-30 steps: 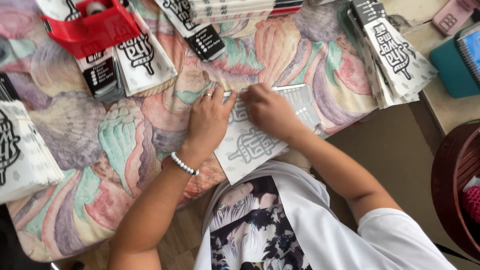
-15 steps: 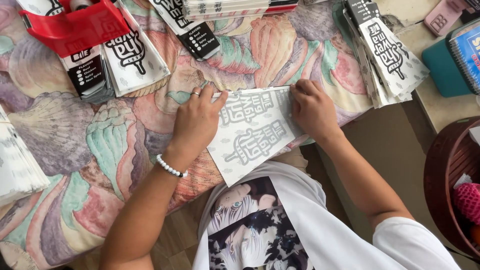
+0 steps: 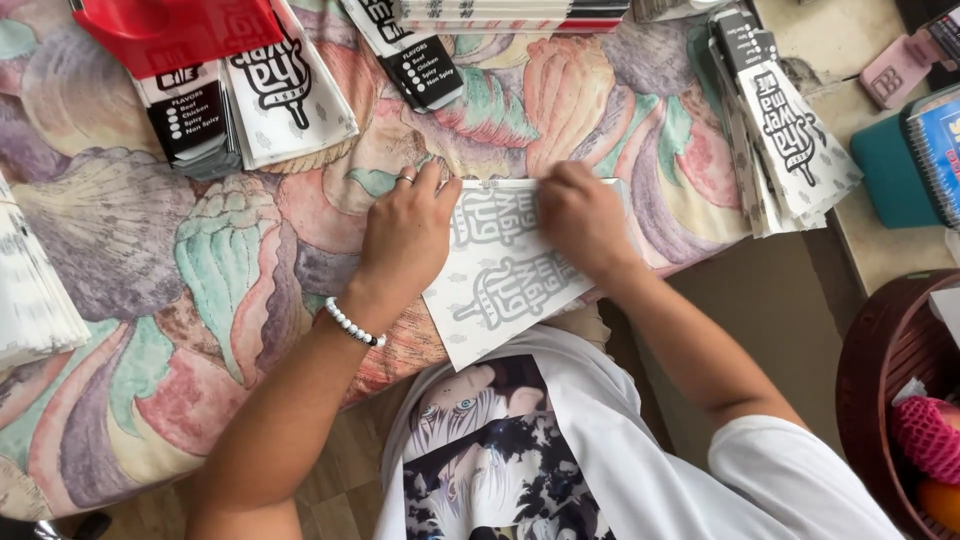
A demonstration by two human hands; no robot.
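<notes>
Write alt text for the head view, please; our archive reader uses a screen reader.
Both hands press a flat white paper sleeve with grey printing onto a pastel shell-patterned tablecloth, the left hand beside the right hand. Stacks of similar black-and-white printed sleeves lie beyond them, one under a red plastic bag.

left hand (image 3: 408, 232) flat on white paper bag (image 3: 500, 268) | right hand (image 3: 583, 218) presses its top edge

Left hand (image 3: 405, 235) laid flat, palm down, fingers pointed to 12 o'clock. Right hand (image 3: 585, 220) pressed down, fingers curled, at 3 o'clock of left. Forearms angled inward.
</notes>
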